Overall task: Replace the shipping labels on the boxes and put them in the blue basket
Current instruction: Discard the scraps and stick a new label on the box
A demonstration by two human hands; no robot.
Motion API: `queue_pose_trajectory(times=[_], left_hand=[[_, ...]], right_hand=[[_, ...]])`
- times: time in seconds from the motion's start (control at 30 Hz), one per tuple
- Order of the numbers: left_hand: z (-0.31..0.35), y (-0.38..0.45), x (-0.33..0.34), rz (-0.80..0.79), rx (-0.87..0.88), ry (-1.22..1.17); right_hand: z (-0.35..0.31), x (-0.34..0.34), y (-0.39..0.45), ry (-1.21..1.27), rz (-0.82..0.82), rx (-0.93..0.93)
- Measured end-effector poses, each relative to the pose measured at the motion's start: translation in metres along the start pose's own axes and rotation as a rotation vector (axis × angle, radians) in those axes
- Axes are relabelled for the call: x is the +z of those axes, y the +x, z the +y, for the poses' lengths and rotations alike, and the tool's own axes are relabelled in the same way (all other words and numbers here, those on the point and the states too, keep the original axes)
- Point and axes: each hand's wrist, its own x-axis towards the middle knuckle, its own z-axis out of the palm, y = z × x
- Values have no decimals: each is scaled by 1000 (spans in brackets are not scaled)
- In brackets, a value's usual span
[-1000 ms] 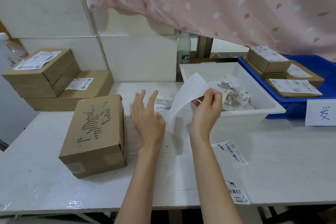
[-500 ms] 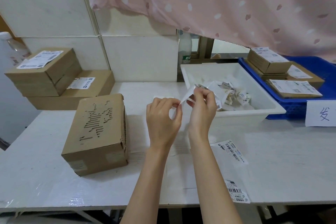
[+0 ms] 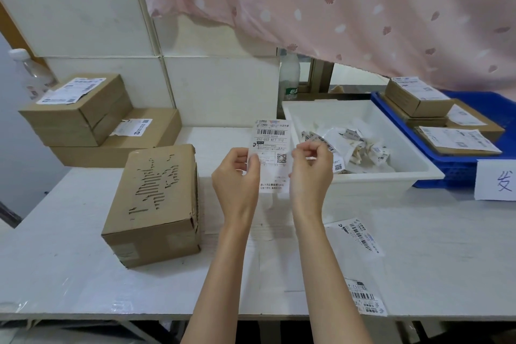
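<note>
A white shipping label (image 3: 272,148) with barcode and QR code is held upright above the table, print facing me. My left hand (image 3: 237,176) pinches its left edge, and my right hand (image 3: 311,167), fingers curled, pinches its right edge. To the left lies a brown cardboard box (image 3: 156,198) whose top is scarred where a label was torn off. At the far right stands the blue basket (image 3: 458,172), holding several labelled boxes (image 3: 418,98).
A white bin (image 3: 391,176) of crumpled old labels sits behind my right hand. Two labelled boxes (image 3: 75,112) are stacked at back left. Spare labels (image 3: 360,234) lie at the table's front right, beside a paper sign (image 3: 499,180). A pink curtain hangs overhead.
The right hand first held a curled sheet alone. My left hand came up to it, and both now hold the label flat and upright with its print facing me.
</note>
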Motion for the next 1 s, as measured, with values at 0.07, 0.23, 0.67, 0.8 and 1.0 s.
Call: queue_pose_trajectory(times=[0.07, 0.23, 0.67, 0.8, 1.0], left_hand=[[3, 1, -2, -4, -57, -40], [8, 7, -6, -38, -138, -103], [30, 28, -38, -27, -79, 359], [34, 39, -66, -5, -113, 408], [25, 60, -127, -26, -143, 340]], right_hand=[[8, 2, 2, -120, -14, -44], [17, 4, -1, -259, -68, -103], [4, 14, -6, -389, -181, 49], [-4, 30, -18, -357, -271, 28], [-7, 61, -49, -324, -437, 13]])
